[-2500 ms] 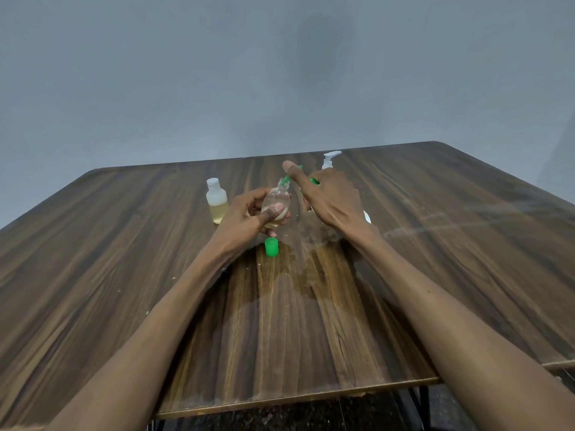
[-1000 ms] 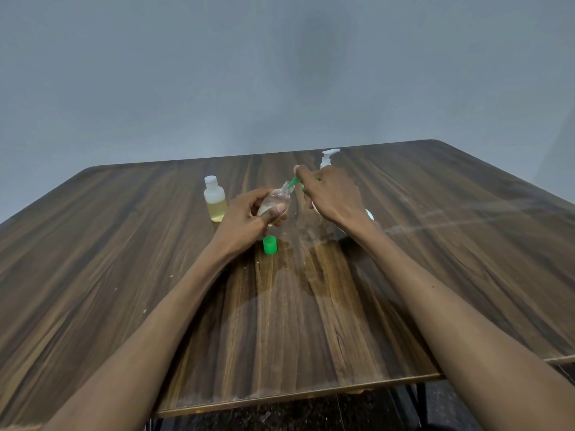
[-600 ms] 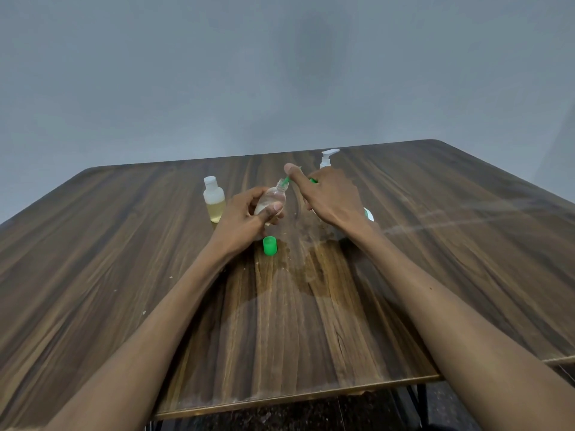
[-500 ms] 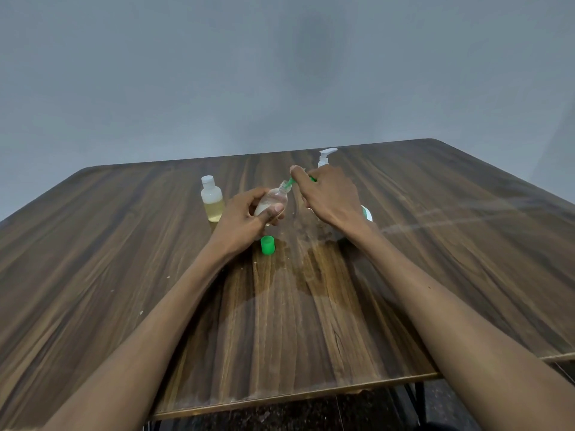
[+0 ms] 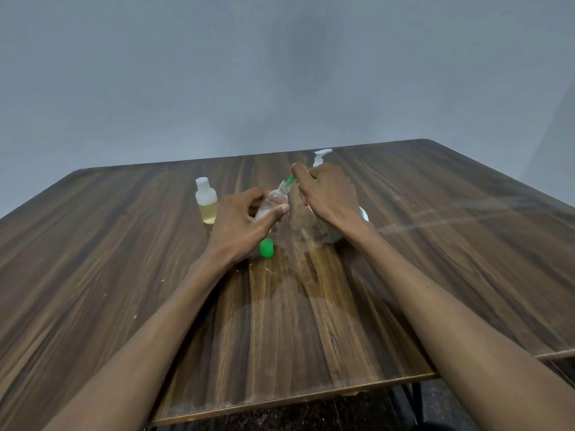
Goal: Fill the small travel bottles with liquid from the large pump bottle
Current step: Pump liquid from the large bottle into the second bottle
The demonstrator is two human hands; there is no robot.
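Item: small clear travel bottle (image 5: 272, 203), held tilted just above centre of the frame, neck toward the upper right; gripped round its body by the curled fingers and thumb of the left hand (image 5: 241, 227). A thin green tube or nozzle (image 5: 290, 181) is entered at its mouth, pinched by the fingertips of the right hand (image 5: 326, 194). The bottle is judged light, thin-walled and easily squeezed, possibly slippery if wetted; best taken round the mid-body, not the neck.

Large pump bottle (image 5: 320, 157): only its white pump head and a little of its base are seen behind the right hand, in the upper centre.

Second small bottle (image 5: 206, 200): white-capped, upright, part-filled with yellowish liquid, to the left of the left hand.

Green cap (image 5: 266, 247): loose on the wooden table (image 5: 124, 259), just below the left hand; a wet-looking patch is noted below it
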